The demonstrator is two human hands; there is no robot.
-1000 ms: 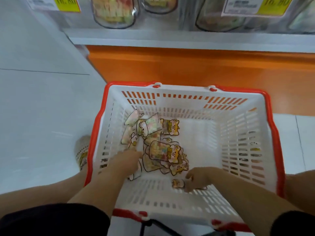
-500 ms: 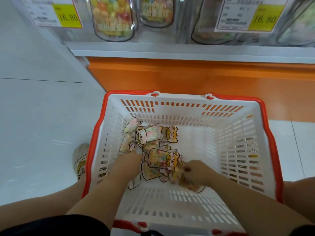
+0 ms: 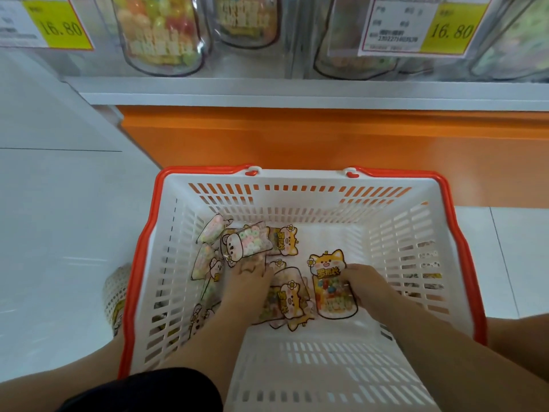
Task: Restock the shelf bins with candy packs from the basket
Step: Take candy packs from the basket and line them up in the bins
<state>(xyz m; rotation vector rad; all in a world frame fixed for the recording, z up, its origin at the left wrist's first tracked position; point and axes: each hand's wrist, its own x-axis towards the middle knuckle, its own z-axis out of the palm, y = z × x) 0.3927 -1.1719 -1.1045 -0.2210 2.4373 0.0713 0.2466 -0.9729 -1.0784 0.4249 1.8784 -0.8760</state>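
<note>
Head view: white basket (image 3: 297, 182) with an orange rim sits on the pale floor (image 3: 59, 218), its far side close to the orange shelf base (image 3: 326, 138). The loose packs (image 3: 249, 243) lie on the basket bottom, bunched at left and centre; the right part of the bottom is bare. Left hand (image 3: 249, 278) is down in the pile, palm down, fingertips touching the packs at the pile's middle with packs far, left and right of it; cannot tell if its fingers are curled on any, they are blurred and partly hidden. Right hand (image 3: 367, 285) is just right of the pile, fingers curled round the right edge of one held pack (image 3: 332, 292), gripping it. That pack faces up to the camera, cartoon head at its far end, coloured candy showing in its clear near half; it sits between the two hands, its left edge just beside the pile. Both forearms come in over the basket's near wall. Up on the grey shelf (image 3: 267, 93), far from the basket, stand clear bins (image 3: 160, 34) with candy packs inside. Yellow price tags reading 16.80 hang at far left (image 3: 56, 25) and far right (image 3: 445, 28). A mesh shoe (image 3: 117, 292) shows just left of the basket, dark shorts (image 3: 142, 391) at the near edge.
</note>
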